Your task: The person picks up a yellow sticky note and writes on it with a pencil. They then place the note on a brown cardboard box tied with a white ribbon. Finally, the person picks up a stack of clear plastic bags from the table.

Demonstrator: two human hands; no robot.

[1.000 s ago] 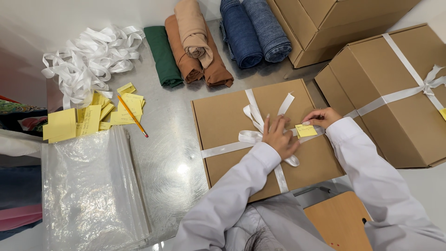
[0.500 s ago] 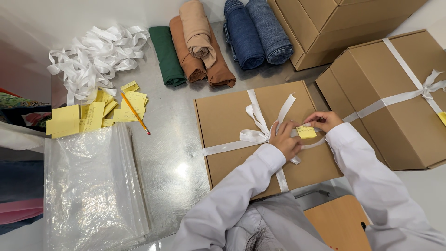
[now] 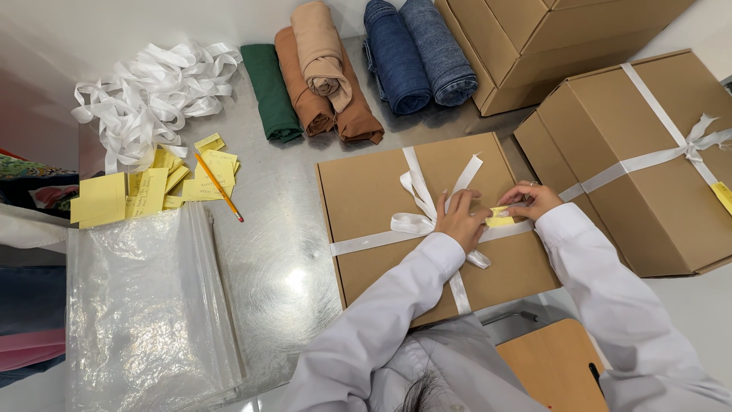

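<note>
Two hands on flat brown cardboard box [image 3: 381, 198], matte, rectangular, lying on brushed metal table [image 3: 282, 252]. White satin ribbon [image 3: 415, 194] crossed over lid, tied in bow. Left hand [image 3: 460, 221] fingers curled, pressing down on ribbon knot. Right hand [image 3: 534, 200] pinching small yellow paper tag [image 3: 499, 219] at ribbon. Beyond: rolled fabrics [image 3: 320, 84], green, rust, tan, denim blue. Loose white ribbon heap [image 3: 149, 99], yellow slips [image 3: 122, 194], pencil [image 3: 219, 187], crinkled clear plastic bags [image 3: 137, 305]. Second ribboned box [image 3: 648, 206] at right.
</note>
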